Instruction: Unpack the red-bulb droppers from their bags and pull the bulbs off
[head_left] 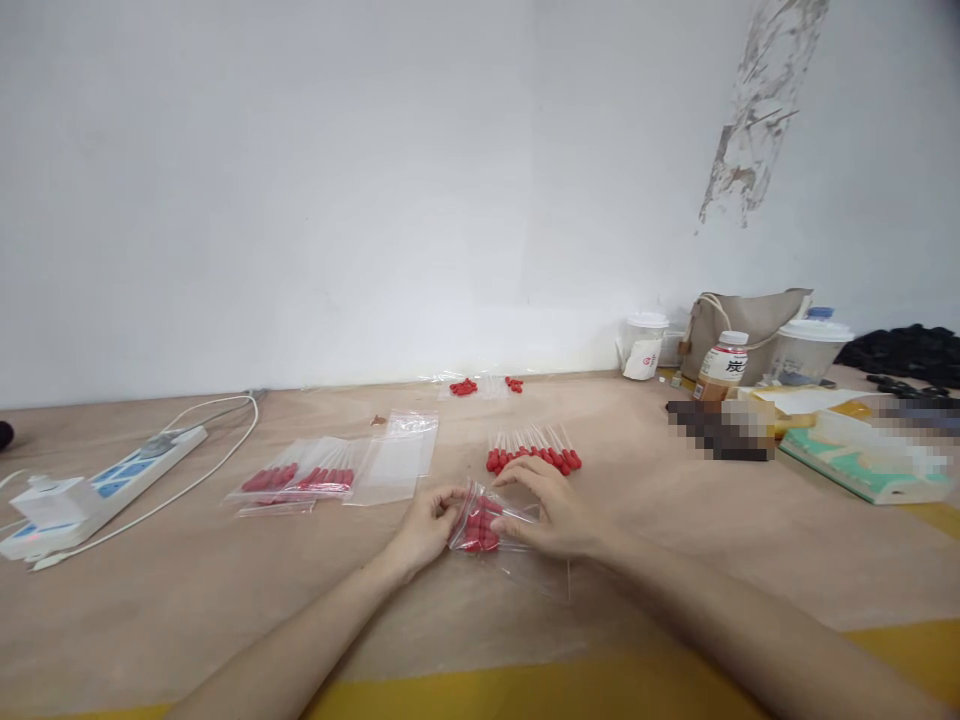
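Observation:
A clear zip-lock bag point(525, 565) lies on the table in front of me, with several red-tipped sticks point(480, 525) inside. My left hand point(427, 525) pinches the bag's left edge between thumb and fingers. From the right, my right hand point(551, 510) curls over the bag, thumb on the plastic and fingers arched at its upper edge. Just beyond that hand is a row of loose white sticks with red tips point(532, 458). Filled bags of red-tipped sticks point(300, 478) lie to the left, beside flat clear bags point(397, 455).
More red pieces in clear plastic point(463, 387) lie by the wall. At left are a power strip point(161, 458) and white cable. At right stand a lidded cup point(643, 348), a drink bottle point(721, 368), a grey bag point(757, 325) and a green-and-white box point(862, 465).

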